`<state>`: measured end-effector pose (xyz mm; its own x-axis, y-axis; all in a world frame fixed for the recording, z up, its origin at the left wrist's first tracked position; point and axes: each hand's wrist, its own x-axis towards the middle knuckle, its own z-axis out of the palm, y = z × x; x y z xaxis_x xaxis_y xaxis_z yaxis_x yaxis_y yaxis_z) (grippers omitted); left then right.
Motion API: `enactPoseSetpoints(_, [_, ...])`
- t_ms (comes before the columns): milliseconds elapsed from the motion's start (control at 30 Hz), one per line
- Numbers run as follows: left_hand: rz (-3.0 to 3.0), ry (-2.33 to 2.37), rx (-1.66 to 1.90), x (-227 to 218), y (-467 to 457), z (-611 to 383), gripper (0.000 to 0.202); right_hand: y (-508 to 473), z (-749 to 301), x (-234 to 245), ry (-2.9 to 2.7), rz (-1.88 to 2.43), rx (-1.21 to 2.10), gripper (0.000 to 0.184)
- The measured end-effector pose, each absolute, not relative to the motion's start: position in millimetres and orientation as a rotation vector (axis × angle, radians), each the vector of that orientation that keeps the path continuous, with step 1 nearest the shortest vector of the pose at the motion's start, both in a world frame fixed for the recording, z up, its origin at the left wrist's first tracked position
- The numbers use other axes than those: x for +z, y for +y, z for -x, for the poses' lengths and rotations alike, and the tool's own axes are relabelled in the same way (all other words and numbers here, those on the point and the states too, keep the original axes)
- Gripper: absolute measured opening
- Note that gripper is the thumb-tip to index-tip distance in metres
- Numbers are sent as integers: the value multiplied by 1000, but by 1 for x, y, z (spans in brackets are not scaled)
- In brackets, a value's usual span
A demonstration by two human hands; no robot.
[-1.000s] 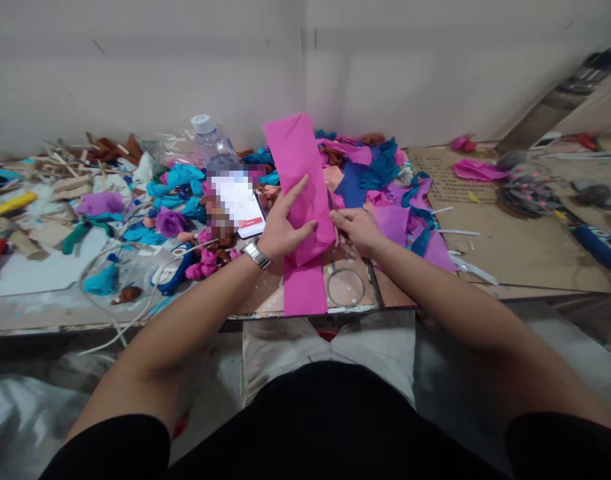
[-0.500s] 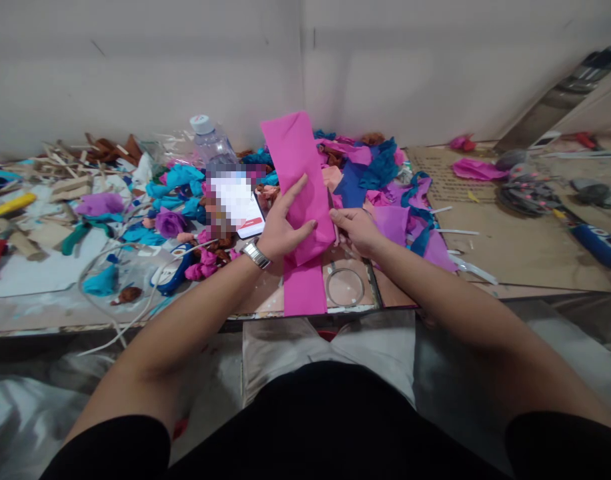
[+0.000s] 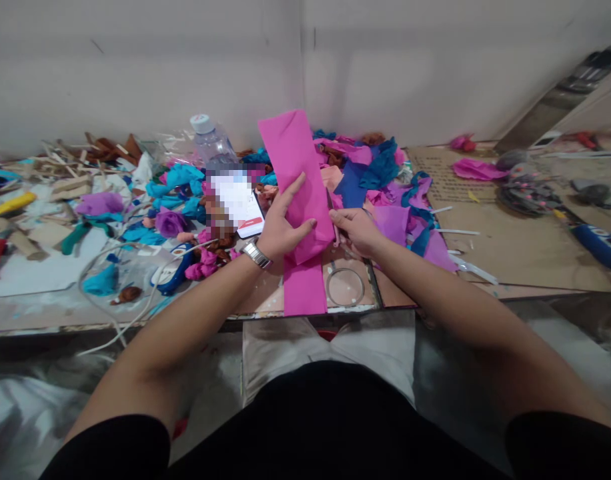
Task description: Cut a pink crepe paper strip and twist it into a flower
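Note:
A long folded strip of bright pink crepe paper (image 3: 291, 147) stands tilted up in front of me, and its lower end lies flat at the table's front edge. My left hand (image 3: 285, 223) grips the strip from the left, thumb and fingers laid over its face. At the strip's right edge, my right hand (image 3: 354, 230) is closed around what look like small scissors (image 3: 336, 237) with pinkish handles. A dark blade shows against the paper's edge; the rest is covered by my fingers. Below the right hand lies a round clear ring (image 3: 344, 287).
A phone (image 3: 249, 227) and a capped plastic bottle (image 3: 210, 140) are left of the paper. Crumpled blue, purple and pink paper scraps (image 3: 378, 167) lie behind. Wood sticks (image 3: 68, 160), a white cable (image 3: 153, 293) and a cardboard sheet (image 3: 515, 260) flank my arms.
The strip's upper end has tipped slightly left. Both hands stay in nearly the same place, with only a small shift of the right fingers.

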<state>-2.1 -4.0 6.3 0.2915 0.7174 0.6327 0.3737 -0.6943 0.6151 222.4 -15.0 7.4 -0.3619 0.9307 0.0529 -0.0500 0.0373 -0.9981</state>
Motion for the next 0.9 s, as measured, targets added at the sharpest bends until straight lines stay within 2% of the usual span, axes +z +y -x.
enactPoseSetpoints(367, [-2190,974,1385,6,-5,1,97,-14,-223,6,-1471,952,1452,67])
enactPoseSetpoints(900, [-2227,933,1346,5,-5,1,100,-13,-223,6,-1414,898,1478,69])
